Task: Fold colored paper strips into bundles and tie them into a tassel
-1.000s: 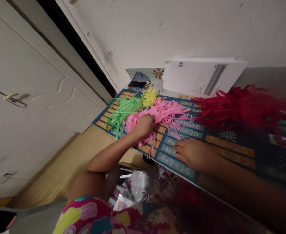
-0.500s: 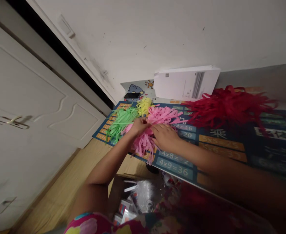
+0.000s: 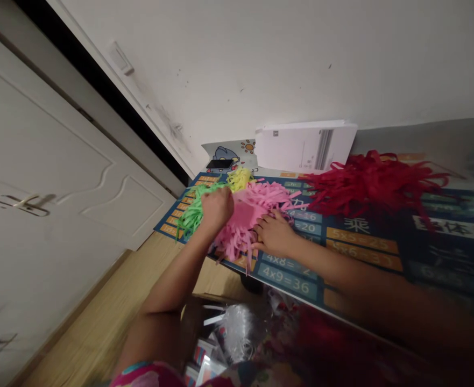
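Hands meet over a heap of pink fringed paper (image 3: 247,215), which lies on the left part of a dark blue table mat printed with multiplication sums (image 3: 289,274), close to its near edge. We see the left hand (image 3: 216,207) balled into a fist, knuckles up, at the pink heap's left edge where it borders a bunch of green paper strips (image 3: 191,209). Which of the two the curled fingers grip, we cannot tell. The right hand (image 3: 275,235) lies palm down on the heap's right side, fingers stretched out and loosely spread, pressing on the fringe and grasping nothing. Just beyond the pink paper sits a small tuft of yellow paper strips (image 3: 239,177), and to the right, well apart from both hands, spreads a large mass of dark red paper strips (image 3: 366,183). At the far edge of the mat a white cardboard box (image 3: 305,145) leans against the wall, with a black phone (image 3: 219,164) to its left. On the left of the scene we see a white panelled door (image 3: 59,177) above a wooden floor (image 3: 99,301).
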Demonstrator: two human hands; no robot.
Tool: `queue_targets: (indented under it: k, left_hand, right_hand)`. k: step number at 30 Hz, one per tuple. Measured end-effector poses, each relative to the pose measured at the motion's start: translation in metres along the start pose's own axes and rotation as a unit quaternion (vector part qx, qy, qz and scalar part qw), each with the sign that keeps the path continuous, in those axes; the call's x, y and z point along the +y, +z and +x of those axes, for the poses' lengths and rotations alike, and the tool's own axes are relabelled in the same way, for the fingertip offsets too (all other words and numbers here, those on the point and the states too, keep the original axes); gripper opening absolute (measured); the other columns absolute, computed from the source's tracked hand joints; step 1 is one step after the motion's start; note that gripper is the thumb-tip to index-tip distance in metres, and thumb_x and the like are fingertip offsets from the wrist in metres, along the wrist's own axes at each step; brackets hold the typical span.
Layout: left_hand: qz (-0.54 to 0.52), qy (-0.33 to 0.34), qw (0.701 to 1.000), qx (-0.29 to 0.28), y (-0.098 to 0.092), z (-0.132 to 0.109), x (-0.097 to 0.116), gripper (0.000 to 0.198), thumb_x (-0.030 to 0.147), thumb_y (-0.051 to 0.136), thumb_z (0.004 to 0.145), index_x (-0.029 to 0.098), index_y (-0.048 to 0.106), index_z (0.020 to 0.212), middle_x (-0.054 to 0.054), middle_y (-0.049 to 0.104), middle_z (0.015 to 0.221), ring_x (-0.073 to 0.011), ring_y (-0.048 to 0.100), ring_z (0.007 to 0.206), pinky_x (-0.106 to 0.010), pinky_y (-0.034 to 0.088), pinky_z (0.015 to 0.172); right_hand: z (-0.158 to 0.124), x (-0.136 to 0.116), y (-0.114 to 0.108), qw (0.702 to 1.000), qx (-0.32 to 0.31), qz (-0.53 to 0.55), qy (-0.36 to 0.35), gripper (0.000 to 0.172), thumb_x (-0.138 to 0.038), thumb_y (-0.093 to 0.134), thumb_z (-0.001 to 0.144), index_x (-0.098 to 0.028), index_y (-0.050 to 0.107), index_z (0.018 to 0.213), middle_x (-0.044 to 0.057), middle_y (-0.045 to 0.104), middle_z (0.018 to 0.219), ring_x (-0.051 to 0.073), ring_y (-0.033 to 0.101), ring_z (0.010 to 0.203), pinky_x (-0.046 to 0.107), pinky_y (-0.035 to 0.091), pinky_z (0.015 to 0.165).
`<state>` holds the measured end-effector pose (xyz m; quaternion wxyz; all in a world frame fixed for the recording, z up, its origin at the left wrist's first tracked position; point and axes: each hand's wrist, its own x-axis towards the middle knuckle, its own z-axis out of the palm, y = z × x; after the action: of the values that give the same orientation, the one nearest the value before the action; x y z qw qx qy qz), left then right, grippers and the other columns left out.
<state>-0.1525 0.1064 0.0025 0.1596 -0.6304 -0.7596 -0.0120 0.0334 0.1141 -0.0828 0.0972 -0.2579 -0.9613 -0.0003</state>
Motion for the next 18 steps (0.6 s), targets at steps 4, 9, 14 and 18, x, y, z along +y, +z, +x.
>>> queue_targets:
  k: [4, 9, 14, 18]
  left_hand:
    - [-0.002, -0.09, 0.99, 0.105, -0.033, 0.042, -0.037, 0.029, 0.019, 0.036, 0.099, 0.013, 0.06, 0.115, -0.015, 0.073, 0.094, -0.0297, 0.069, 0.086, -0.039, 0.042, 0.076]
    - [-0.016, -0.052, 0.96, 0.274, -0.096, 0.092, -0.064, 0.028, 0.021, 0.032, 0.104, 0.01, 0.058, 0.101, -0.01, 0.068, 0.084, -0.0237, 0.063, 0.086, -0.044, 0.04, 0.089]
    - [0.005, 0.137, 0.942, 0.306, -0.151, 0.081, -0.015, 0.018, 0.023, 0.052, 0.097, 0.019, 0.056, 0.08, 0.0, 0.059, 0.071, -0.0163, 0.053, 0.078, -0.044, 0.033, 0.101]
    - [0.128, 0.318, 0.886, 0.312, -0.161, 0.032, 0.041, 0.026, 0.014, 0.043, 0.098, 0.022, 0.06, 0.08, -0.002, 0.06, 0.072, -0.0188, 0.052, 0.076, -0.042, 0.035, 0.094]
  right_hand:
    - [0.0, -0.002, -0.001, 1.0, -0.014, -0.004, -0.004, 0.058, -0.057, 0.052, 0.095, -0.009, 0.065, 0.125, 0.019, 0.065, 0.129, 0.034, 0.048, 0.129, 0.054, 0.02, 0.115]
    - [0.002, -0.002, -0.007, 1.0, -0.002, 0.003, -0.012, 0.048, -0.051, 0.056, 0.094, -0.009, 0.072, 0.109, 0.019, 0.07, 0.115, 0.032, 0.057, 0.118, 0.055, 0.021, 0.115]
    - [-0.017, 0.003, -0.059, 0.993, 0.094, 0.066, 0.034, 0.021, -0.027, 0.056, 0.092, -0.016, 0.074, 0.094, 0.009, 0.075, 0.097, 0.026, 0.064, 0.107, 0.047, 0.036, 0.107]
    - [-0.044, -0.016, -0.105, 0.902, 0.329, 0.267, 0.076, 0.033, -0.017, 0.042, 0.096, -0.017, 0.069, 0.115, 0.009, 0.072, 0.116, 0.019, 0.064, 0.111, 0.035, 0.047, 0.101]
